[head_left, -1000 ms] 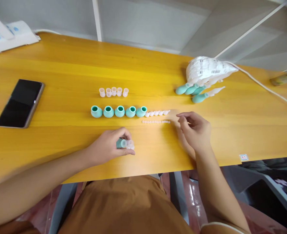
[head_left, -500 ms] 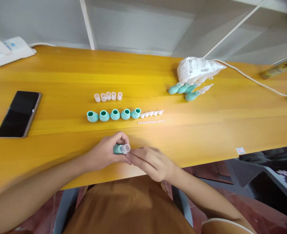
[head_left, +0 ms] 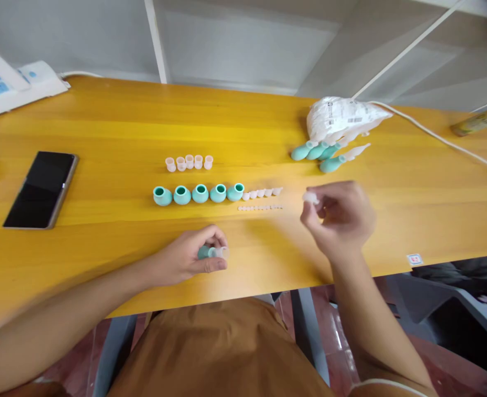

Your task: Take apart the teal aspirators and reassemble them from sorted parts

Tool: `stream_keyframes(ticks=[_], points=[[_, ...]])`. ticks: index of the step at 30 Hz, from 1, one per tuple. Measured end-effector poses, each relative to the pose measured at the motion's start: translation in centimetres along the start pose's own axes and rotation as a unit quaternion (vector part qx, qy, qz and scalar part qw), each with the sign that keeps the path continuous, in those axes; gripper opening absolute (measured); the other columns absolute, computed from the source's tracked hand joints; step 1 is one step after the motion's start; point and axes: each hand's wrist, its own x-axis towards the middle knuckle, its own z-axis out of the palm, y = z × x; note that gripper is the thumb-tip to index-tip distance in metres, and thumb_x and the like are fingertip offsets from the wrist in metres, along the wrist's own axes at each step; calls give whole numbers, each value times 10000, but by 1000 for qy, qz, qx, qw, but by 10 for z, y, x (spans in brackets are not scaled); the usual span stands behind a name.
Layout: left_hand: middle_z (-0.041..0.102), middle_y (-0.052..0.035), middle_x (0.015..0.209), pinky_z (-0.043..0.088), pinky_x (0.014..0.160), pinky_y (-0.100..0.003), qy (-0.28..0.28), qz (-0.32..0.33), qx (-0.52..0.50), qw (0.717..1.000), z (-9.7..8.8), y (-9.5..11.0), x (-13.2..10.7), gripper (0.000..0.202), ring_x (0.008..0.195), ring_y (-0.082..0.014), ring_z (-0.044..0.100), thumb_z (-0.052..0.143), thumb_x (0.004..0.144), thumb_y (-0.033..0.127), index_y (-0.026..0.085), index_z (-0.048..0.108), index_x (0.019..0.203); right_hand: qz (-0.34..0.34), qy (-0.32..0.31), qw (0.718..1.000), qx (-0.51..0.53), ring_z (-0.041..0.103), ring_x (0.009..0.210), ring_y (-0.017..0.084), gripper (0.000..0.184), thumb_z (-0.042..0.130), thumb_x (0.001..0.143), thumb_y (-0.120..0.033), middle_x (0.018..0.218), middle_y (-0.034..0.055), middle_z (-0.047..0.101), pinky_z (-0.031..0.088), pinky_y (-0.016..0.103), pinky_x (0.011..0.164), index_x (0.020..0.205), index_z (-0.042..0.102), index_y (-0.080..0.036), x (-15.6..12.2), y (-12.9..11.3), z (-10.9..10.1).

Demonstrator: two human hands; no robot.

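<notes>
Low over the near part of the table, my left hand (head_left: 198, 251) is closed around a teal rubber bulb (head_left: 204, 252) with a translucent cup-shaped piece (head_left: 222, 252) at its open end. To the right, my right hand (head_left: 342, 218) pinches a small translucent white piece (head_left: 310, 198) between thumb and fingers; its exact kind is unclear. Ahead of my left hand runs a row of several teal bulbs (head_left: 200, 193), mouths up. Behind them stand several small clear cups (head_left: 189, 161). Beside the bulbs lie a row of white tips (head_left: 261, 193) and a line of tiny white pieces (head_left: 260, 208).
A white plastic bag (head_left: 336, 118) lies at the back right, with several teal bulbs with nozzles (head_left: 330, 164) in front of it. A white cable (head_left: 429, 135) runs rightward. On the left are a phone (head_left: 41, 190) and a white device (head_left: 24, 88).
My right hand has moved away from my left hand, up and to the right, carrying the small white piece. My left hand keeps the teal bulb in nearly the same place.
</notes>
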Motion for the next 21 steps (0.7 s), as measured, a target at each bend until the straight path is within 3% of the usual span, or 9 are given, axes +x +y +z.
stream_keyframes(ticks=[1,3,6,9,13,16,19,21], points=[[680,-21,993,465,776,-300,0,1,6,1000,-1,0,0,446,906,-195,620,711,1030,652,231,616,1145,43,-8,999,10,696,733,235,138,716,1028,-346,1021,103,774,626,439,640,1143,767,-289,7,14,-2],[681,-23,1006,469,780,-300,-5,3,18,1000,-1,-1,0,442,912,-194,620,701,1037,651,231,616,1146,61,-66,996,29,723,775,233,166,695,1027,-369,1049,102,777,622,412,649,1130,779,-269,18,38,-1],[685,-26,1027,471,785,-299,-8,2,35,999,-2,-1,0,423,911,-190,616,690,1050,636,231,622,1150,33,-156,987,16,727,768,219,213,682,1035,-385,1041,103,786,630,401,692,1129,803,-237,24,59,7],[678,-23,1010,469,771,-294,-5,-4,11,1000,-3,-1,1,453,886,-186,607,729,1014,652,227,625,1131,9,-203,979,2,730,800,228,271,634,1080,-408,1105,125,794,643,426,765,1153,819,-225,24,67,14],[644,9,967,465,742,-284,-14,-22,-20,999,-3,-1,2,526,834,-172,579,917,848,571,234,612,1113,-7,-206,979,-9,764,1021,294,310,583,1123,-395,1143,139,776,645,489,944,1223,820,-221,21,72,19],[640,13,984,482,759,-298,12,-40,24,999,0,0,1,422,836,-170,589,880,873,395,248,547,1087,-8,-210,978,-12,756,1089,314,319,573,1131,-397,1161,145,768,628,521,1031,1236,820,-224,21,76,19],[644,-1,1039,515,820,-330,51,-28,46,997,5,0,-1,386,899,-183,634,794,888,283,262,458,1077,-2,-221,975,-5,752,1019,304,319,593,1115,-398,1126,135,754,643,505,960,1286,804,-231,23,77,14],[635,-12,1081,521,838,-339,63,-10,58,996,7,-1,-2,397,917,-183,631,763,879,242,269,423,1081,12,-192,981,-12,741,911,279,333,594,1107,-401,1098,125,740,648,470,846,1319,790,-234,23,69,7]])
